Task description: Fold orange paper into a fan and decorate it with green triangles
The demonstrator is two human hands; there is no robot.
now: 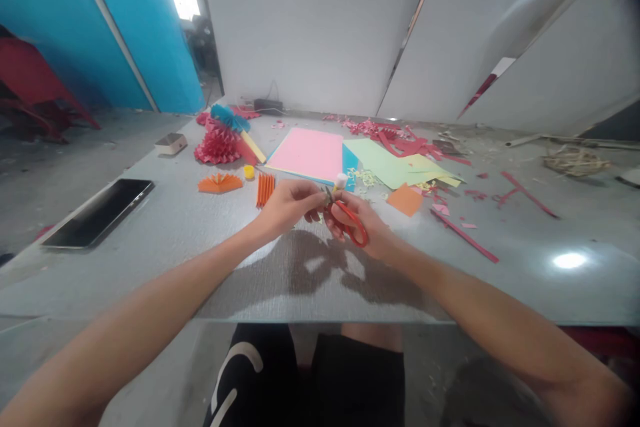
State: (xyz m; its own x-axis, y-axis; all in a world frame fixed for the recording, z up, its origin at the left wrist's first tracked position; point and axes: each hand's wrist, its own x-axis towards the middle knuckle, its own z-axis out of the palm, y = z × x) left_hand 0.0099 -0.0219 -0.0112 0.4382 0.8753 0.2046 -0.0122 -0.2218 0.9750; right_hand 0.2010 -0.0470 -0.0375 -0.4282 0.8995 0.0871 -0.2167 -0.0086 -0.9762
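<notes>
In the head view, the scissors are in the right hand, above the near middle of the table. That hand is curled about the red handles, with the blades pointing toward the left hand. The left thumb and fingertips are drawn together beside the blades; what they pinch, if anything, is too small to tell.

The scissors look light and rigid, with smooth handles that should give a sure hold at the loops — the metal end is best kept clear of skin. Any paper there would likely be soft and crease easily, so a light pinch near its edge should suit.

The orange pleated paper stands just beside the left hand and looks easy to crush. A white cap sits just beyond the fingers, in front of the pink sheet, while the orange square lies off to the right. That leaves little room forward — the bare stretch toward the table's near edge is freer, as is the left side, up to the dark phone.
</notes>
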